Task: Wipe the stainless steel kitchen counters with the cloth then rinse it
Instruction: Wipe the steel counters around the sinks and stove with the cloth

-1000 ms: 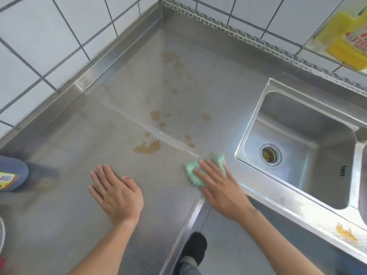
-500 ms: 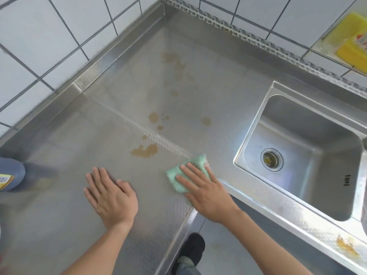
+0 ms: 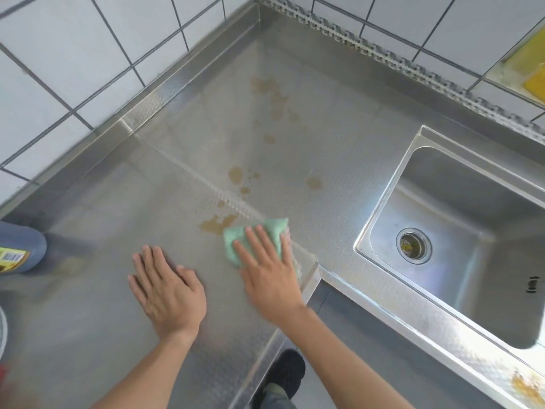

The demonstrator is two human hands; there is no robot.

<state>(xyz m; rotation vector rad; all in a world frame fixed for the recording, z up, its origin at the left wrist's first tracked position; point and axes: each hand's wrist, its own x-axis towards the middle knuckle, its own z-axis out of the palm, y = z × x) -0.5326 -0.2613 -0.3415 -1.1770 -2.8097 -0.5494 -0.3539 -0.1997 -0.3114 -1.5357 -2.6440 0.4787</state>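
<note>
Bottle (image 3: pixel 20 249), dark with a yellow label, stands at the far left edge of the counter (image 3: pixel 339 160). Left hand (image 3: pixel 166 293) lies flat beside it on the steel, fingers straight and spread, holding nothing; unchanged from both earlier frames, apparently as a brace.

Right hand (image 3: pixel 269 276) presses the green cloth (image 3: pixel 259 234) down with straight fingers laid across it, no curl visible. Cloth has travelled leftward along the front edge since a second ago, away from the sink (image 3: pixel 460 231), and its left corner now touches the largest brown stain (image 3: pixel 216 224). Judgement: the wipe is just reaching the spill; that stain is not yet lifted.

Smaller brown spots (image 3: pixel 236 174) run toward the back corner, untouched. Orange residue (image 3: pixel 528 385) sits on the sink's front rim. Rinse not yet begun.
</note>
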